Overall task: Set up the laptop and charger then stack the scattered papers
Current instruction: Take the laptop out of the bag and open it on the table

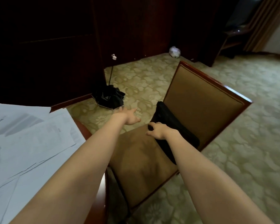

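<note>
Fingers of my right hand (158, 130) pinch the near-left corner of the black bag (168, 113) on the chair (200, 101). My left hand (129, 117) hovers left, fingers spread. Papers (31, 135) lie scattered near left.

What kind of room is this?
Probably a hotel room or formal office: floral carpet, dark wood panelling, an upholstered wooden chair and papers spread on a desk.

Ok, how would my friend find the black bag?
Find the brown padded chair in the middle. The black bag lies on its seat against the backrest, where the right hand grips it. The other black thing, an umbrella, lies on the carpet.
</note>
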